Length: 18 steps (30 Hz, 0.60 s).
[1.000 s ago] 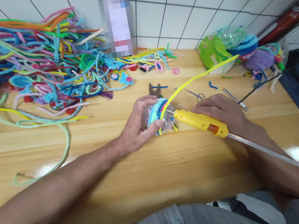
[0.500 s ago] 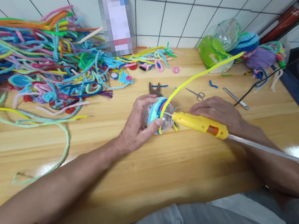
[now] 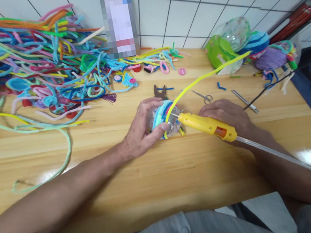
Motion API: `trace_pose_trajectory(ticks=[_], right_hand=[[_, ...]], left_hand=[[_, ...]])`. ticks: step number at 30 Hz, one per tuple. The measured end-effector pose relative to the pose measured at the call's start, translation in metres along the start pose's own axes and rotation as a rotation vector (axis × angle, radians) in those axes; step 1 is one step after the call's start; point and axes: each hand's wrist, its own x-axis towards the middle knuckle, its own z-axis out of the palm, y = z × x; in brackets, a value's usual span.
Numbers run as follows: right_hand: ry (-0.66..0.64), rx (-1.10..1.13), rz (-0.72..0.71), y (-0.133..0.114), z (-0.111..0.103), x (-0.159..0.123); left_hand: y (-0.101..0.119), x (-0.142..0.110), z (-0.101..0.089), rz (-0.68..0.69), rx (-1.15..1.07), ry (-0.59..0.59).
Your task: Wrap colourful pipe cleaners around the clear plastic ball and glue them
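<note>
My left hand (image 3: 142, 124) is wrapped round a clear plastic ball (image 3: 174, 127) banded with blue, mint and pink pipe cleaners; my thumb presses on its near side. From under the thumb a yellow pipe cleaner (image 3: 197, 81) runs along the band, its loose end arching up to the right. My right hand (image 3: 224, 117) is closed on a yellow glue gun (image 3: 205, 124), its fingers partly hidden behind the body. The metal nozzle touches or nearly touches the ball beside the yellow strip. A long clear glue stick (image 3: 286, 157) sticks out of the gun's back.
A big heap of pipe cleaners (image 3: 44, 64) fills the back left. Beyond the ball lie pliers (image 3: 160, 90), small scissors (image 3: 207, 98) and a silver cutter (image 3: 244, 100). A phone (image 3: 119, 22) leans on the tiled wall. Wrapped balls (image 3: 270, 57) and a green bag (image 3: 219, 52) stand back right.
The glue gun's nozzle has shifted slightly along the yellow pipe cleaner, and the glue stick behind it has swung a little. My left hand keeps its hold on the ball.
</note>
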Motion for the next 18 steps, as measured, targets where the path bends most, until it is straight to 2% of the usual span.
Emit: trace_pose_trajectory(ticks=[5, 13, 18], right_hand=[[0.046, -0.009, -0.015, 0.002, 0.008, -0.005], [0.006, 0.025, 0.077, 0.004, 0.008, -0.009], [-0.111, 0.034, 0.158, 0.006, 0.011, -0.016]], left_hand=[[-0.001, -0.001, 0.000, -0.005, -0.011, 0.000], [-0.001, -0.002, -0.001, -0.013, -0.003, -0.015], [-0.001, -0.001, 0.000, -0.015, -0.013, -0.013]])
